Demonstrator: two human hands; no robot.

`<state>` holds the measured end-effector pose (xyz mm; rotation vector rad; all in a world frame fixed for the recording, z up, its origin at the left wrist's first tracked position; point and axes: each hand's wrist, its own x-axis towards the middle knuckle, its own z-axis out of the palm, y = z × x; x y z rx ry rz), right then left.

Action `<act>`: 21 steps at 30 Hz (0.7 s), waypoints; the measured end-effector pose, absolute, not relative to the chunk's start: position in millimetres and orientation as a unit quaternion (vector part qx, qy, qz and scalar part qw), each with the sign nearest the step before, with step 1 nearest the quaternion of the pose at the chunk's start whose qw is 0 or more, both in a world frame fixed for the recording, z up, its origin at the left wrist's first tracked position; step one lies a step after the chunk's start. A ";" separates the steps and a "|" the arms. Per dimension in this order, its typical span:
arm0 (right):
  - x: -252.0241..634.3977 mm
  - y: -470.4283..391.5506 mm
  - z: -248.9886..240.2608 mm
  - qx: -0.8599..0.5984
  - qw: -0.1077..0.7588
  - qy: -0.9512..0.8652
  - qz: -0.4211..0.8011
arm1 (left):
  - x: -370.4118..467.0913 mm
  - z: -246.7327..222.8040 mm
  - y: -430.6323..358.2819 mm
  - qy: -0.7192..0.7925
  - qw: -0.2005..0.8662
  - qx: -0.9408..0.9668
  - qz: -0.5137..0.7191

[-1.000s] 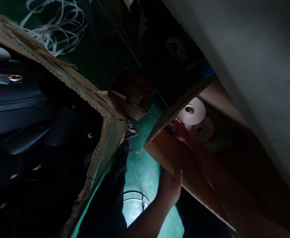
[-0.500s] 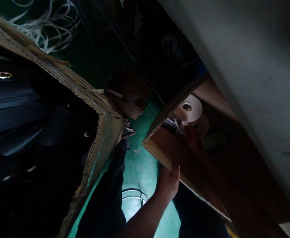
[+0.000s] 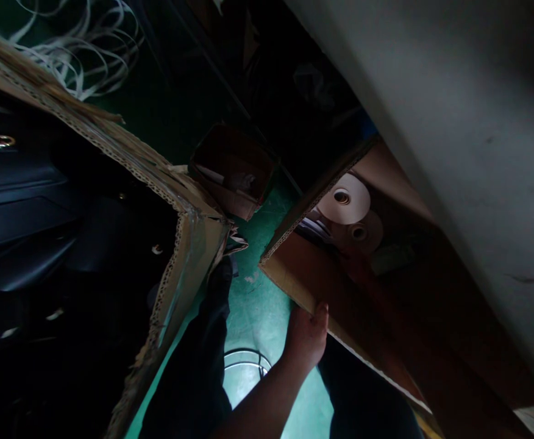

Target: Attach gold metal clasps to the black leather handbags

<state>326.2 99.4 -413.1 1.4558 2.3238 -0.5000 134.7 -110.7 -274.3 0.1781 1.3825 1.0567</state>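
Note:
My left hand [image 3: 309,334] is closed on the near edge of an open cardboard box [image 3: 301,296], thumb on the inside of the wall. My right hand [image 3: 356,266] reaches down into this box and is so dark that its fingers cannot be made out. Close by it in the box are two pale rolls of tape or ribbon, an upper roll [image 3: 356,204] and a lower roll [image 3: 371,235]. Some thin whitish strips [image 3: 315,228] lie left of the rolls. A dim greenish item [image 3: 391,259] is to the right of my right hand.
On the left stands a big torn-edged carton [image 3: 203,244] holding black leather-like bags [image 3: 24,219]. A small open box [image 3: 244,204] sits on the green floor [image 3: 258,305] between. White strapping [image 3: 88,58] lies tangled at upper left. A pale slab-like surface [image 3: 468,152] overhangs the right side.
My right hand has gone lower into the box, and the whitish piece seen by its fingers is no longer visible there. My left hand keeps its hold on the box edge.

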 end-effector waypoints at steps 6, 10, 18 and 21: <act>250.2 117.3 -448.9 0.470 0.148 0.843 -0.214 | 136.4 -277.2 -111.5 0.603 0.653 0.064 0.454; 227.6 109.1 -465.7 0.464 0.175 0.836 -0.236 | 135.5 -278.0 -112.6 0.600 0.660 0.069 0.447; 229.0 110.8 -477.5 0.492 0.185 0.813 -0.249 | 132.9 -275.1 -111.9 0.599 0.653 0.055 0.460; 223.5 119.7 -484.8 0.496 0.180 0.814 -0.243 | 131.6 -273.3 -112.1 0.602 0.654 0.056 0.455</act>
